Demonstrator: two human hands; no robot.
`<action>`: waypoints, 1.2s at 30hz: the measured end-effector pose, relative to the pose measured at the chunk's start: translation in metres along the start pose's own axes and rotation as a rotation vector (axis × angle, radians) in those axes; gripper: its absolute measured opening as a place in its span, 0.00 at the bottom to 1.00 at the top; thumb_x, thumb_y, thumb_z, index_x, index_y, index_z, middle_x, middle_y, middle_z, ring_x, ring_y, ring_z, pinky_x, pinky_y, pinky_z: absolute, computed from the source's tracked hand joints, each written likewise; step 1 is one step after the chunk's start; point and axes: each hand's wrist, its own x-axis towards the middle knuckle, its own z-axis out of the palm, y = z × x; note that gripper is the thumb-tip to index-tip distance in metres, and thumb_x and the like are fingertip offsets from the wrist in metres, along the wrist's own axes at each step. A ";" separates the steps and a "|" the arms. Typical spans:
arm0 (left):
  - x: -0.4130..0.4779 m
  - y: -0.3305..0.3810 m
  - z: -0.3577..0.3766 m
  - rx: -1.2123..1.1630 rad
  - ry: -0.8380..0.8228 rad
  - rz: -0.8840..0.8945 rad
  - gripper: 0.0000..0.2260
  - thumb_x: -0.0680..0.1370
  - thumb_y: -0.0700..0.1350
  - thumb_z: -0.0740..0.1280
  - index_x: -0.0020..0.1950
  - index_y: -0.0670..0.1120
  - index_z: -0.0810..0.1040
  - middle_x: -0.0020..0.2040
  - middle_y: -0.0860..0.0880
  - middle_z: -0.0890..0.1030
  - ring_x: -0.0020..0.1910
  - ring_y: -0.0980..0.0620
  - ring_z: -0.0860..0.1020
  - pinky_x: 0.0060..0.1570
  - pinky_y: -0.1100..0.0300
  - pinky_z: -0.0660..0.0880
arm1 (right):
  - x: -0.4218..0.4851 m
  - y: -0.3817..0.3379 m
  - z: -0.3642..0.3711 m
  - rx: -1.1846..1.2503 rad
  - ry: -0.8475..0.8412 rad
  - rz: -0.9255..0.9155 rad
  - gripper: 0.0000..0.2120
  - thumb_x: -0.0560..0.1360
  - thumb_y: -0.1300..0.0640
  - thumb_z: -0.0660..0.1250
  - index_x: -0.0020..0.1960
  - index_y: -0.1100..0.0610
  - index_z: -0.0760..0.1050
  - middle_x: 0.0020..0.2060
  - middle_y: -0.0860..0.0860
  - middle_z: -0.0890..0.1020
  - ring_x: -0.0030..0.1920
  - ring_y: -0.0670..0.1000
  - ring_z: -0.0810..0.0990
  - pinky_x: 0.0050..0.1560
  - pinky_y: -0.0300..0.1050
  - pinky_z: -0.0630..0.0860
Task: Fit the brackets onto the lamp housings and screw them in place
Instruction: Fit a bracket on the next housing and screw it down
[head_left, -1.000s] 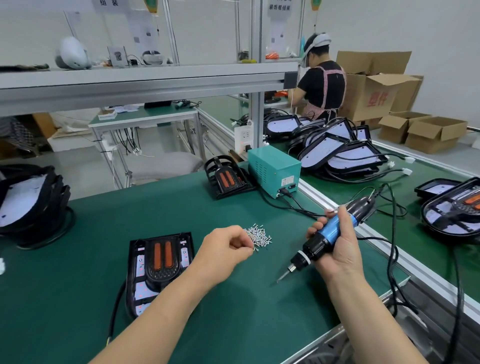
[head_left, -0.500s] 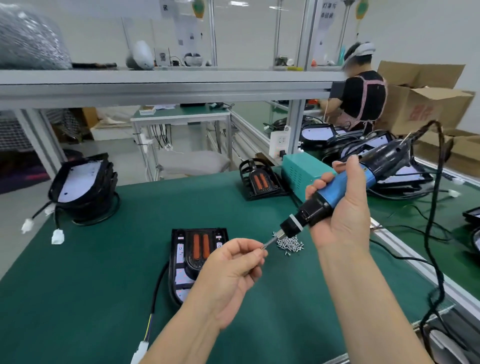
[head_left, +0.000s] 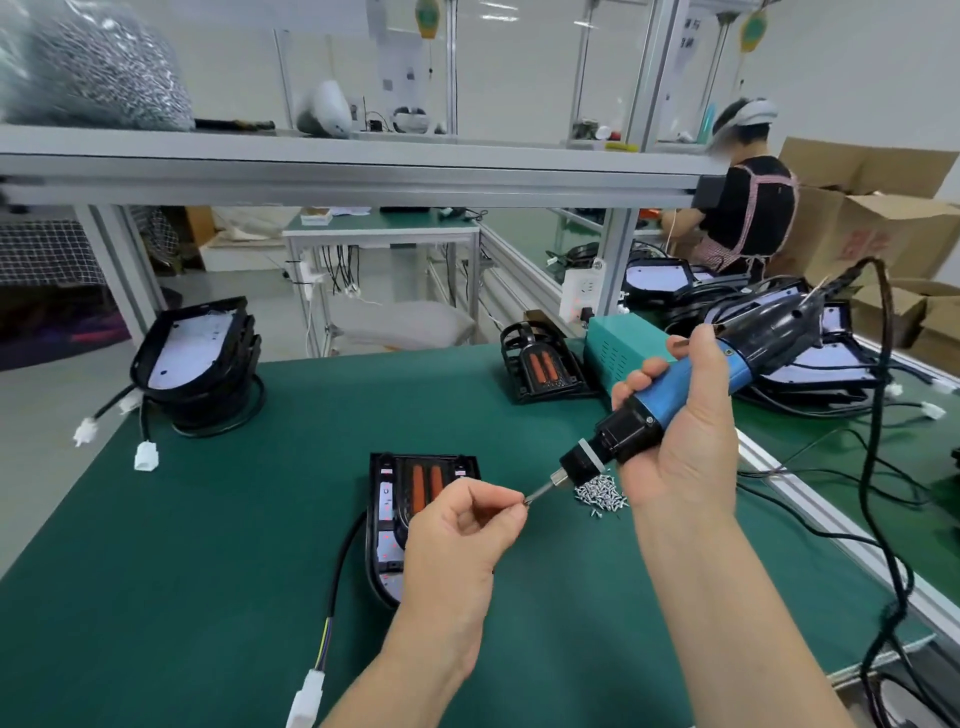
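Your right hand (head_left: 675, 447) gripped the driver (head_left: 691, 384), long axis sloping down-left, bit (head_left: 540, 491) pointing into your left hand (head_left: 467, 525), whose thumb and forefinger pinched at its tip, probably seating a screw too small to confirm. The housing (head_left: 387, 512) lay flat just under that pinch, long axis toward you. Judged: driving had not begun.

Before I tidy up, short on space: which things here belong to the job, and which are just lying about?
Job: screwdriver in right hand; left hand pinching a screw at its bit; screw pile; housing.
Lying about: stacked housings; cartons; grey bag on shelf.
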 end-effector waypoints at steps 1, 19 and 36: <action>-0.002 -0.001 0.002 0.029 0.029 0.061 0.12 0.74 0.30 0.72 0.38 0.47 0.84 0.35 0.51 0.82 0.35 0.59 0.77 0.40 0.70 0.74 | -0.001 0.002 0.002 -0.002 0.022 -0.007 0.14 0.77 0.48 0.72 0.53 0.55 0.72 0.34 0.48 0.76 0.32 0.45 0.74 0.38 0.39 0.75; 0.029 0.021 -0.068 0.524 0.263 0.358 0.14 0.73 0.43 0.76 0.57 0.55 0.80 0.48 0.55 0.84 0.47 0.56 0.81 0.50 0.59 0.76 | 0.005 0.031 0.024 -0.122 0.058 0.020 0.14 0.77 0.51 0.73 0.55 0.56 0.73 0.31 0.48 0.76 0.30 0.46 0.75 0.34 0.40 0.76; 0.085 -0.004 -0.081 1.093 0.170 -0.238 0.40 0.65 0.69 0.74 0.64 0.42 0.69 0.64 0.44 0.72 0.65 0.42 0.72 0.64 0.46 0.72 | -0.018 0.090 0.032 -0.490 -0.302 0.033 0.08 0.78 0.58 0.72 0.46 0.55 0.73 0.29 0.50 0.76 0.28 0.49 0.74 0.30 0.40 0.74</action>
